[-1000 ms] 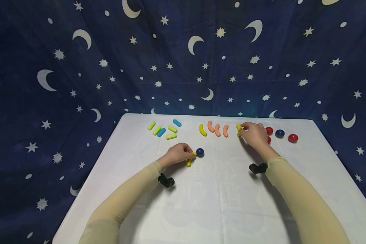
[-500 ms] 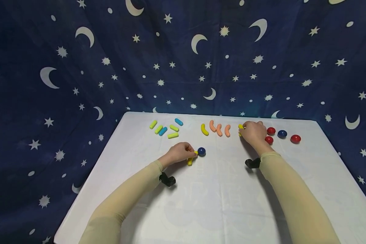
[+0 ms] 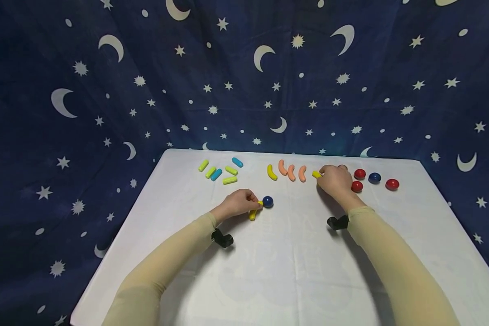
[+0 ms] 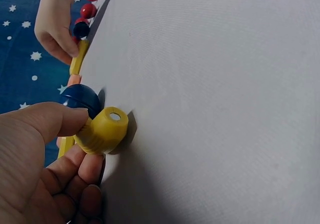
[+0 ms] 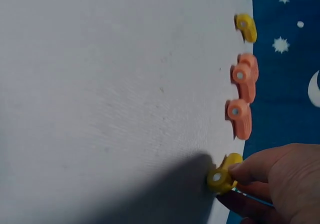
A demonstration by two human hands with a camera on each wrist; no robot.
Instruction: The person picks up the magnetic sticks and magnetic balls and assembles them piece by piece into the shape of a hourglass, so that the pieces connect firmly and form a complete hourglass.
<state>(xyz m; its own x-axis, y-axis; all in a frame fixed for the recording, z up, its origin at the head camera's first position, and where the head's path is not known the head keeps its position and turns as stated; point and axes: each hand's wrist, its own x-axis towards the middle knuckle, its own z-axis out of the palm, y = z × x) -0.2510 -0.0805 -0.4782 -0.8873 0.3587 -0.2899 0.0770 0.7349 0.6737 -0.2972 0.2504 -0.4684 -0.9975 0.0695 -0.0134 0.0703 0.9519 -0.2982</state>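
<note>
My left hand (image 3: 238,202) pinches a curved yellow piece (image 4: 105,131) between thumb and fingers. That piece has a pale round disc in its end. Against its far end sits a blue ball (image 3: 267,202), though in the left wrist view the thumb partly covers where they meet. At the back of the table, my right hand (image 3: 335,179) pinches another curved yellow piece (image 5: 220,180), which also shows a pale disc. Left of the right hand lie several curved salmon pieces (image 3: 291,173) and one loose yellow curved piece (image 3: 271,172).
Several lime-green sticks (image 3: 230,180) and blue sticks (image 3: 216,174) lie at the back left of the white table (image 3: 261,271). Right of the right hand are several red balls (image 3: 392,184) and a dark blue ball (image 3: 374,178). A starry cloth (image 3: 228,68) hangs behind.
The yellow piece in my right hand has turned from lying front-to-back to pointing left, and that hand has shifted slightly left. My left hand keeps its piece at the blue ball.
</note>
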